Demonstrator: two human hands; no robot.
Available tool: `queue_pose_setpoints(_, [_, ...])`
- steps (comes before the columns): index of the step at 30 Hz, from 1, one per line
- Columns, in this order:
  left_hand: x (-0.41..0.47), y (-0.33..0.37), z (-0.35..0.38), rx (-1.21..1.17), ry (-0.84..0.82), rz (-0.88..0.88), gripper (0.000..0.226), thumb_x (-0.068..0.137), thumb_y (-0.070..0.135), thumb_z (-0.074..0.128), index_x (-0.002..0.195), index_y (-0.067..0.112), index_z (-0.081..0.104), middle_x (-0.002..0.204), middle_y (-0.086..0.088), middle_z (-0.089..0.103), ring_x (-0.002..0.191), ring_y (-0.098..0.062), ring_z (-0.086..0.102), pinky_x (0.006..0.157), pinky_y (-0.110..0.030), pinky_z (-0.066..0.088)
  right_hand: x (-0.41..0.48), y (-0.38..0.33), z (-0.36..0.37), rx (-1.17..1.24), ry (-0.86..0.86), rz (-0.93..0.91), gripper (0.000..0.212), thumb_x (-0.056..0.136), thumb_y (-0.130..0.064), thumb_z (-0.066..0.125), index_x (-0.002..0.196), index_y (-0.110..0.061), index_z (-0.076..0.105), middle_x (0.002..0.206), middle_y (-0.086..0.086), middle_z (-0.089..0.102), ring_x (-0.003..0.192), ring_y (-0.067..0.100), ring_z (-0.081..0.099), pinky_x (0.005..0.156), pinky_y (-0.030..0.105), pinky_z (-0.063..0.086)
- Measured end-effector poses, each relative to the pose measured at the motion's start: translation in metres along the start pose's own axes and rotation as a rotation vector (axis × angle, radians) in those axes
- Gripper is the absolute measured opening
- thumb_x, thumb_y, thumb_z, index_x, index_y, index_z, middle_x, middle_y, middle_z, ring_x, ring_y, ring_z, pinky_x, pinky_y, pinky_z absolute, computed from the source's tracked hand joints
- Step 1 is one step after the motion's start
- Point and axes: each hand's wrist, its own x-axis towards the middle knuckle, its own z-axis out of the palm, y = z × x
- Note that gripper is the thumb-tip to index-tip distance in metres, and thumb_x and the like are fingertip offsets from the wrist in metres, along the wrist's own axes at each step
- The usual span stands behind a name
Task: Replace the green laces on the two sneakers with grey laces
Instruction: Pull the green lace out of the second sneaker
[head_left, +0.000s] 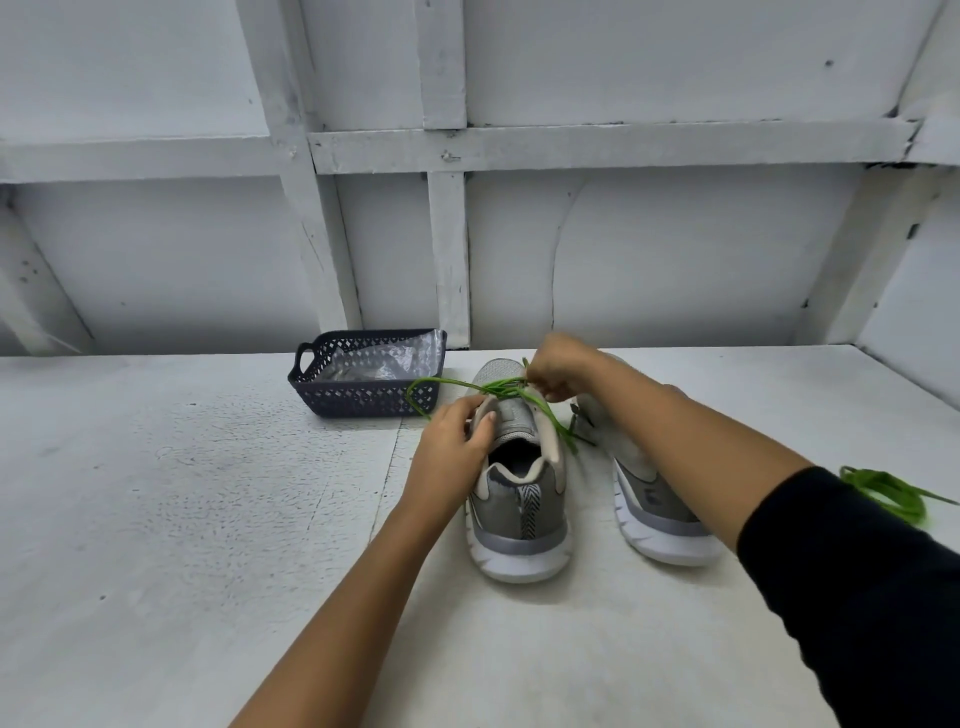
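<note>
Two grey sneakers with white soles stand heel-toward-me on the white table. The left sneaker (519, 499) still carries a green lace (441, 384) that loops out to the left over its tongue. My left hand (457, 441) grips the collar and tongue of this sneaker. My right hand (558, 366) pinches the green lace above the eyelets. The right sneaker (654, 499) is partly hidden behind my right forearm. A loose green lace (888, 491) lies on the table at the right.
A dark perforated plastic basket (363, 400) holding a clear plastic bag (384, 358) sits behind and left of the sneakers. A white panelled wall (467, 234) rises right behind the table.
</note>
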Motion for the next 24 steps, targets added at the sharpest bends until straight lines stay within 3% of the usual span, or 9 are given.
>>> queue_pose_setpoints(3, [-0.001, 0.002, 0.0, 0.002, -0.001, -0.003, 0.028, 0.095, 0.027, 0.051, 0.119, 0.019, 0.062, 0.112, -0.001, 0.062, 0.105, -0.015, 0.056, 0.094, -0.039, 0.046, 0.003, -0.01, -0.018, 0.198, 0.18, -0.05, 0.03, 0.097, -0.007, 0.036, 0.072, 0.001, 0.05, 0.065, 0.014, 0.058, 0.045, 0.016, 0.055, 0.037, 0.019, 0.045])
queue_pose_setpoints(5, [-0.002, 0.003, -0.001, -0.007, 0.003, 0.0, 0.028, 0.095, 0.027, 0.051, 0.119, 0.019, 0.062, 0.114, -0.001, 0.062, 0.105, -0.015, 0.056, 0.094, -0.038, 0.046, 0.006, -0.018, -0.038, 0.201, 0.433, -0.153, 0.028, 0.096, -0.015, 0.037, 0.087, 0.004, 0.056, 0.075, 0.015, 0.063, 0.05, 0.017, 0.058, 0.043, 0.025, 0.049])
queue_pose_setpoints(7, [-0.002, 0.003, -0.001, -0.01, 0.005, 0.005, 0.028, 0.095, 0.026, 0.051, 0.119, 0.019, 0.062, 0.115, 0.0, 0.062, 0.106, -0.015, 0.056, 0.094, -0.038, 0.046, 0.003, -0.021, -0.047, 0.178, 0.547, -0.211, 0.024, 0.094, -0.016, 0.038, 0.095, 0.001, 0.055, 0.081, 0.014, 0.063, 0.052, 0.018, 0.058, 0.046, 0.028, 0.051])
queue_pose_setpoints(9, [-0.002, 0.002, 0.0, -0.008, 0.005, 0.003, 0.027, 0.095, 0.027, 0.051, 0.119, 0.019, 0.062, 0.114, 0.0, 0.062, 0.105, -0.015, 0.057, 0.094, -0.039, 0.047, 0.0, -0.015, -0.042, 0.13, 0.439, -0.157, 0.023, 0.095, -0.018, 0.039, 0.083, -0.002, 0.051, 0.073, 0.015, 0.06, 0.051, 0.021, 0.057, 0.051, 0.031, 0.054])
queue_pose_setpoints(13, [-0.002, 0.001, 0.001, -0.013, 0.007, 0.001, 0.026, 0.095, 0.027, 0.051, 0.118, 0.02, 0.063, 0.112, 0.001, 0.063, 0.103, -0.014, 0.057, 0.092, -0.038, 0.047, -0.01, 0.004, -0.005, -0.082, 0.107, -0.077, 0.035, 0.094, -0.017, 0.051, 0.062, -0.008, 0.042, 0.051, 0.008, 0.048, 0.042, 0.018, 0.046, 0.04, 0.018, 0.039])
queue_pose_setpoints(16, [-0.002, 0.002, 0.001, -0.008, 0.008, 0.011, 0.027, 0.095, 0.026, 0.051, 0.118, 0.019, 0.063, 0.112, 0.0, 0.063, 0.104, -0.015, 0.057, 0.092, -0.037, 0.047, -0.009, 0.006, 0.009, -0.205, 0.159, -0.078, 0.036, 0.089, -0.004, 0.052, 0.055, -0.007, 0.041, 0.043, 0.007, 0.044, 0.035, 0.018, 0.042, 0.028, 0.011, 0.026])
queue_pose_setpoints(19, [-0.002, 0.002, 0.0, -0.003, 0.007, 0.012, 0.027, 0.095, 0.026, 0.051, 0.119, 0.019, 0.063, 0.112, -0.001, 0.063, 0.105, -0.014, 0.056, 0.091, -0.034, 0.046, -0.005, -0.002, 0.006, -0.03, 0.159, -0.058, 0.033, 0.089, 0.006, 0.042, 0.057, -0.002, 0.047, 0.038, 0.01, 0.051, 0.029, 0.016, 0.047, 0.031, 0.016, 0.036])
queue_pose_setpoints(21, [-0.002, 0.002, 0.0, 0.0, 0.003, 0.008, 0.028, 0.095, 0.027, 0.051, 0.119, 0.019, 0.062, 0.111, 0.0, 0.062, 0.104, -0.014, 0.056, 0.091, -0.033, 0.046, -0.002, -0.01, -0.008, 0.144, 0.235, -0.051, 0.028, 0.091, 0.005, 0.04, 0.066, 0.002, 0.051, 0.057, 0.017, 0.057, 0.04, 0.019, 0.053, 0.037, 0.023, 0.044])
queue_pose_setpoints(24, [-0.003, 0.003, 0.0, 0.0, -0.001, 0.008, 0.028, 0.095, 0.027, 0.05, 0.12, 0.019, 0.061, 0.111, 0.0, 0.062, 0.103, -0.013, 0.056, 0.091, -0.034, 0.047, 0.009, -0.02, -0.039, 0.215, 0.49, -0.146, 0.02, 0.095, -0.006, 0.037, 0.103, 0.006, 0.052, 0.085, 0.017, 0.062, 0.059, 0.023, 0.063, 0.044, 0.028, 0.053])
